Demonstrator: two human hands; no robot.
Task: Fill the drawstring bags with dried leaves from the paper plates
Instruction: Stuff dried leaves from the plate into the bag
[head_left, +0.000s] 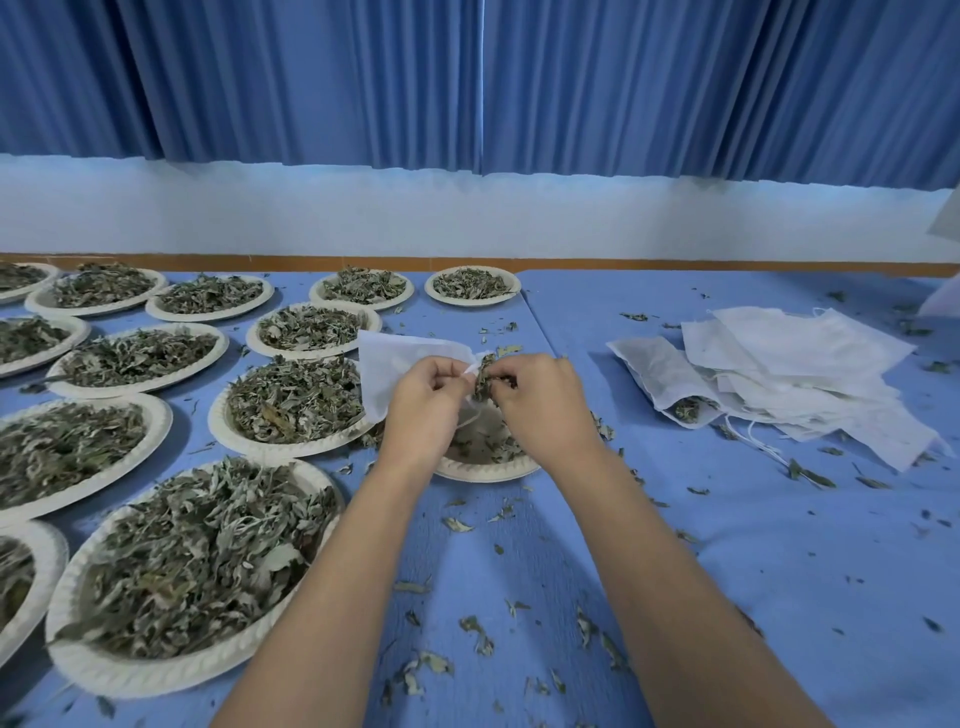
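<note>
A table (727, 571) under blue cloth fills the lower view. Its far edge runs along a white wall (467, 218) below a blue curtain (467, 78). The left half is crowded with paper plates (130, 670) heaped with dried leaves (197, 551), rims nearly touching. The open stretch lies near and to the right, between the forearms and out past them (only loose leaf scraps lie there). A pile of bags (789, 364) lies flat well to the right, one with a few leaves at its corner. Between the full plates and that pile, a nearly emptied plate (483, 467) sits under the hands. Above it is the drawstring bag (395, 364), its long axis running left to right, mouth toward the right, closed end over the neighbouring full plate. The left hand (423, 400) has its fingers curled, pinching the mouth's edge. The right hand (540, 400) pinches a clump of leaves (485, 382) at that mouth.
</note>
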